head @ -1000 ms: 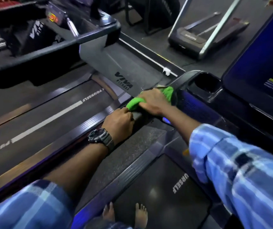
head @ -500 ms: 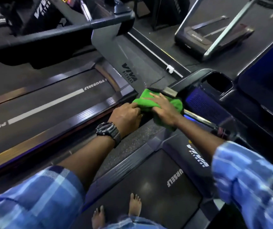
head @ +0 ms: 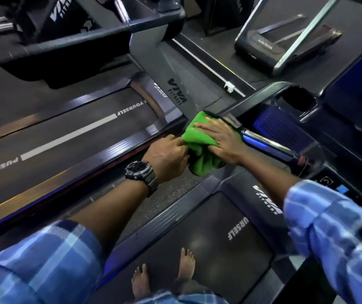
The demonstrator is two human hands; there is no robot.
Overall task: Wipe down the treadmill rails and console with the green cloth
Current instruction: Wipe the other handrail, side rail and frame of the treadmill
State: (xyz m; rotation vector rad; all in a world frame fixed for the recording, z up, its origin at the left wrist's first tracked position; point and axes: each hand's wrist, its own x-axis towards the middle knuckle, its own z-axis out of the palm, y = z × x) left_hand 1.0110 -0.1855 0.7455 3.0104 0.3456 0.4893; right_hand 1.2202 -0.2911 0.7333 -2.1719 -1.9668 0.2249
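Soft, light green microfibre cloth draped over dark treadmill handrail end — right hand presses it, fingers spread flat; left hand pinches its bunched edge. Limp — best gathered before gripping.

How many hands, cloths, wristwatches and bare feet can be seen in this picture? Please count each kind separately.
Hands: 2 (left hand, right hand)
Green cloth: 1
Wristwatch: 1
Bare feet: 2 (left foot, right foot)
Total: 6
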